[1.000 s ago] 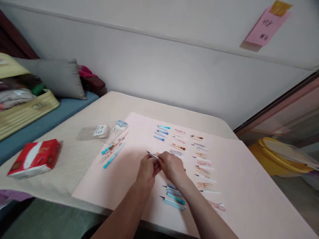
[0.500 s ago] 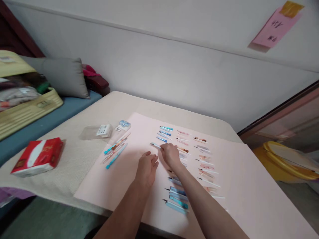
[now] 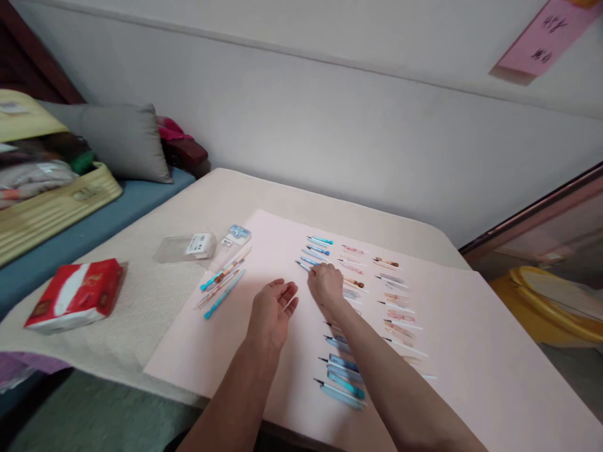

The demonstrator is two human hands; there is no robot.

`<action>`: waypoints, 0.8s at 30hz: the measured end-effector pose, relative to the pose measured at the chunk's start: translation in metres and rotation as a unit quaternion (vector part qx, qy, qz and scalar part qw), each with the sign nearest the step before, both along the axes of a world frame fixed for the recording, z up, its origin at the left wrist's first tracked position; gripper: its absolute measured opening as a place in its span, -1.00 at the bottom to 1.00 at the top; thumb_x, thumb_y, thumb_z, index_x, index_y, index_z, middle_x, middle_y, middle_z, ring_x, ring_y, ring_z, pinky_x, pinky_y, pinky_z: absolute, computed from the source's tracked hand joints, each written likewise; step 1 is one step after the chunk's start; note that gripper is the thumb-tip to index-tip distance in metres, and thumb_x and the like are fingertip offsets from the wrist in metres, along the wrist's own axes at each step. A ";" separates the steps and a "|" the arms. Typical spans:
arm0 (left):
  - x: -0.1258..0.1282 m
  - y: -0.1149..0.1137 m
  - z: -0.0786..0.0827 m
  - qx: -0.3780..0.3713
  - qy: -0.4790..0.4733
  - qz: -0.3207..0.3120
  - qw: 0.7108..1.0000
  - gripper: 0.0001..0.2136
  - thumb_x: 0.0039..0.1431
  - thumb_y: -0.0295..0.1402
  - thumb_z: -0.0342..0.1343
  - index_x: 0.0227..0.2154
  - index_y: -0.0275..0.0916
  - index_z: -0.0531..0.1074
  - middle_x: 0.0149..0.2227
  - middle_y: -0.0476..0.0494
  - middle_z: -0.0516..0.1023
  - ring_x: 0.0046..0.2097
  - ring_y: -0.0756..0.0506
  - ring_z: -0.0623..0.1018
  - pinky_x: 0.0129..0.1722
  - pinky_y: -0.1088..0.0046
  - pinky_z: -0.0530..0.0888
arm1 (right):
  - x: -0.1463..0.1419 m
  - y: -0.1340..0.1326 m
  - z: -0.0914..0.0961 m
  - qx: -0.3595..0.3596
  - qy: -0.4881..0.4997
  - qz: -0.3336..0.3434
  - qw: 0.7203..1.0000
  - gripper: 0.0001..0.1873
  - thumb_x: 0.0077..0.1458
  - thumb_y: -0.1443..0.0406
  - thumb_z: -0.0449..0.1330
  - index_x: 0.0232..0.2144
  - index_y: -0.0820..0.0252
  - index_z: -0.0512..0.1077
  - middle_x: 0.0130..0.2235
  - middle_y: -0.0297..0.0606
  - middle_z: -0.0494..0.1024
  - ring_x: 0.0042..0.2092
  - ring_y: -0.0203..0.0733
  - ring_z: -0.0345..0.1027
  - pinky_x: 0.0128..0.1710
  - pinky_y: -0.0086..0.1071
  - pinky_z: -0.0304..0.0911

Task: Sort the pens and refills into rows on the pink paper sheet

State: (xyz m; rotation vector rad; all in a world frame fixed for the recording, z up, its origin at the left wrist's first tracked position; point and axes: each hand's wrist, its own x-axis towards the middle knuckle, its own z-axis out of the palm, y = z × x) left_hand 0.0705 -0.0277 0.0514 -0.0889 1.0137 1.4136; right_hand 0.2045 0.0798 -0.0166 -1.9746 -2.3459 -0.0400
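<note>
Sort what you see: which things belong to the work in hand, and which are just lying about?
Likely in the work:
right hand, apparently holding a slim dark-tipped piece
left hand, open
pen rows on the pink sheet
loose pens at the sheet's left

Probably just lying about:
red packet
grey cushion
yellow case
yellow tub

my right hand swallowed the back end of the slim pen, my right forearm partly blocked several blue pens, the pink note ran off the top, and the white label blurred unreadably!
</note>
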 end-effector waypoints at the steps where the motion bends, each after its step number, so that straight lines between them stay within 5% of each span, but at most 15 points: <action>1: -0.001 0.000 0.000 0.001 -0.001 0.003 1.000 -0.85 -0.03 -0.54 0.07 -0.34 -0.31 0.33 -0.31 -0.24 0.48 -0.28 -0.05 0.52 -0.30 0.42 0.43 | 0.000 0.000 0.000 0.001 0.001 -0.006 1.000 -0.66 0.14 0.33 -0.08 -0.35 0.20 0.51 -0.25 -0.10 0.49 -0.17 -0.10 0.24 -0.29 -0.32 -0.02; 15: -0.004 0.000 0.005 -0.008 -0.022 0.018 1.000 -0.87 -0.04 -0.59 0.08 -0.37 -0.34 0.35 -0.34 -0.26 0.49 -0.32 -0.06 0.53 -0.38 0.46 0.46 | 0.012 0.003 0.009 0.019 0.004 -0.022 1.000 -0.69 0.15 0.31 -0.06 -0.33 0.19 0.49 -0.23 -0.12 0.46 -0.17 -0.12 0.25 -0.29 -0.34 0.00; 19: -0.021 0.006 0.007 -0.006 -0.036 0.094 0.995 -0.87 -0.04 -0.64 0.05 -0.42 -0.35 0.35 -0.38 -0.21 0.48 -0.34 -0.02 0.53 -0.40 0.49 0.48 | 0.013 -0.001 0.015 0.015 0.001 -0.018 1.000 -0.71 0.13 0.36 -0.05 -0.31 0.19 0.48 -0.25 -0.14 0.47 -0.19 -0.12 0.27 -0.32 -0.35 0.01; 24: -0.076 0.006 0.021 0.061 0.005 0.251 0.966 -0.83 -0.03 -0.72 -0.03 -0.47 -0.34 0.31 -0.43 -0.12 0.43 -0.42 0.07 0.48 -0.46 0.64 0.45 | 0.000 -0.022 0.018 -0.010 -0.001 0.036 0.999 -0.67 0.15 0.36 -0.08 -0.42 0.21 0.49 -0.31 -0.13 0.49 -0.24 -0.13 0.30 -0.33 -0.35 0.03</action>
